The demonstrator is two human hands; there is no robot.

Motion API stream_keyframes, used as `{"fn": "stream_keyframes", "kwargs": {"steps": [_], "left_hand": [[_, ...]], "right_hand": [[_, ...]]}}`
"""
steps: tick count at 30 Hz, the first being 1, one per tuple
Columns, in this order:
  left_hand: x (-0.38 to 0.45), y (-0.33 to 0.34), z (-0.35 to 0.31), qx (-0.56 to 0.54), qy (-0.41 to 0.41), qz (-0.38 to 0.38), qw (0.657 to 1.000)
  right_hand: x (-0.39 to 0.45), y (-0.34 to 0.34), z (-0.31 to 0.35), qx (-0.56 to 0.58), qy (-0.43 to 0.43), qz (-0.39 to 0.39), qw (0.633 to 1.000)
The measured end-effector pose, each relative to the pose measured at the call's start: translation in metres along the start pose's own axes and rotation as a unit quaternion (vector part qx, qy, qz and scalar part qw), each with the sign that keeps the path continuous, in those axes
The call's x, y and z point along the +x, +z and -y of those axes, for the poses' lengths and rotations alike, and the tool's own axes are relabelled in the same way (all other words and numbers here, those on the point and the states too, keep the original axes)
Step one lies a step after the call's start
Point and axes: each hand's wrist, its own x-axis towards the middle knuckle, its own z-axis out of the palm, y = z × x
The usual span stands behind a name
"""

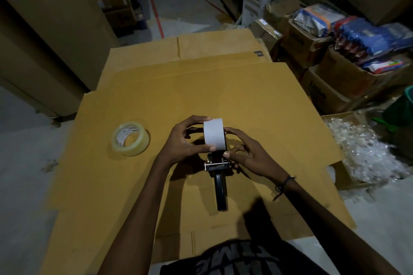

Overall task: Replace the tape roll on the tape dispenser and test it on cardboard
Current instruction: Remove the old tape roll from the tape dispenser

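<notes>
- Two tape rolls: one white, wide roll (214,134) and one clear, glossy roll (130,138).
- One black, metal-framed tape dispenser (220,176).
- Two bare hands: left (185,140), right (248,154).
- One large flattened brown cardboard sheet (257,100) on top.

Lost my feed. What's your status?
Both hands on grey roll, sitting in dispenser. Clear tape roll lies left on cardboard.

The person's arms are bare, no sleeves showing. A dark cord bracelet (285,183) with loose hanging ends circles the right wrist. A black shirt (241,260) carries large grey block lettering.
</notes>
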Motion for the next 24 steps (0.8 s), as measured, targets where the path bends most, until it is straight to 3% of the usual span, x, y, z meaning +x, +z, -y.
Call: {"fn": "stream_keyframes", "kwargs": {"steps": [24], "left_hand": [[0.0043,-0.0088,0.0024,0.003,0.002,0.005,1.000]], "right_hand": [[-0.0002,0.0016,-0.0025,0.014,0.001,-0.001,1.000]]}}
